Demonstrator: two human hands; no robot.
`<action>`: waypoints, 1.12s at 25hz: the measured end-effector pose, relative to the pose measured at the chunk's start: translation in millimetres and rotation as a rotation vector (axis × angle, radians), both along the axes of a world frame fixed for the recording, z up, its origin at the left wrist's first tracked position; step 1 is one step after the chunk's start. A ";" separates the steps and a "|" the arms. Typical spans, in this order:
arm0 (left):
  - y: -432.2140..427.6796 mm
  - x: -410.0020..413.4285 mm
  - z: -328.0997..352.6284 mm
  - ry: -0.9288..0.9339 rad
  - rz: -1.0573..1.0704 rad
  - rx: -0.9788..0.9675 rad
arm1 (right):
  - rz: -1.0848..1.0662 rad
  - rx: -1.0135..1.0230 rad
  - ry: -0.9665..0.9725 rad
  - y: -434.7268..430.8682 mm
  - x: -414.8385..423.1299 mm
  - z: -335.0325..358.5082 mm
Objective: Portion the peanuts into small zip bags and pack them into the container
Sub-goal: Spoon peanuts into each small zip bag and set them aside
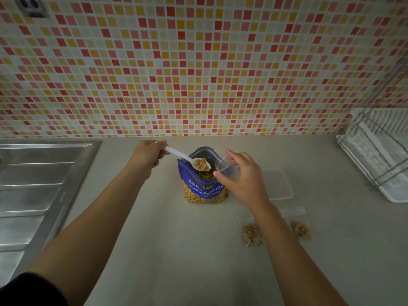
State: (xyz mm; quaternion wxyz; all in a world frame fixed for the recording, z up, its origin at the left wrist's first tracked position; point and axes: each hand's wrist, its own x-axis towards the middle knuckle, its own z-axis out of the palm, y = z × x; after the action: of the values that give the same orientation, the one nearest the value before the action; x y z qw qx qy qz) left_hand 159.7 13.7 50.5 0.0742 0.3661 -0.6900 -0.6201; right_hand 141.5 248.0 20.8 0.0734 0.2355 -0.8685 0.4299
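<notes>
Above the open peanut bag (204, 188), my left grip (146, 154) was clamped on a spoon (178, 153) of peanuts (202, 164). Just right of it, my right grip (239, 173) pinched a clear zip bag (227, 167). 2 filled bags (251, 234) lay behind that grip.

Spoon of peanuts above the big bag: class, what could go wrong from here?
The spoon in the left hand is heaped, so peanuts could roll off before reaching the small zip bag. The right hand holds that bag open by its rim; its mouth may sag shut.
</notes>
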 end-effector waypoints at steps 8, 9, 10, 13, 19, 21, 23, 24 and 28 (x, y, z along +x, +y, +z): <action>-11.0 -2.4 42.0 0.121 0.039 0.101 | -0.041 0.050 0.050 -15.4 -3.5 9.2; -10.6 -3.1 47.0 0.135 0.028 0.100 | -0.051 0.046 0.054 -17.2 -4.0 9.6; -9.3 -3.5 51.0 0.142 0.013 0.094 | -0.057 0.045 0.058 -19.1 -4.4 9.7; -0.5 -6.5 59.1 0.134 -0.045 -0.013 | -0.076 0.022 0.059 -24.4 -5.6 8.8; 39.4 -2.4 94.9 0.271 -0.361 -0.596 | -0.107 -0.116 0.073 -31.2 -3.3 7.0; 44.1 1.2 107.9 0.313 -0.365 -0.802 | -0.118 -0.156 0.038 -30.5 -3.6 6.4; 32.1 -1.5 110.7 0.326 -0.246 -0.784 | -0.144 -0.192 0.011 -27.1 -3.8 3.8; 25.1 -4.2 105.3 0.315 -0.196 -0.740 | -0.161 -0.222 0.003 -24.2 -3.5 1.6; 44.0 -10.1 46.7 0.087 -0.444 -0.907 | -0.183 -0.435 -0.116 -14.1 0.6 -9.3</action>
State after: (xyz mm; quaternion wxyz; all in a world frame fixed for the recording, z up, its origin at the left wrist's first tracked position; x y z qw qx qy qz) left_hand 149.5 57.7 97.2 0.1207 0.1153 -0.9473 -0.2734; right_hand 142.1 233.9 11.5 0.1111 0.1096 -0.7759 0.6112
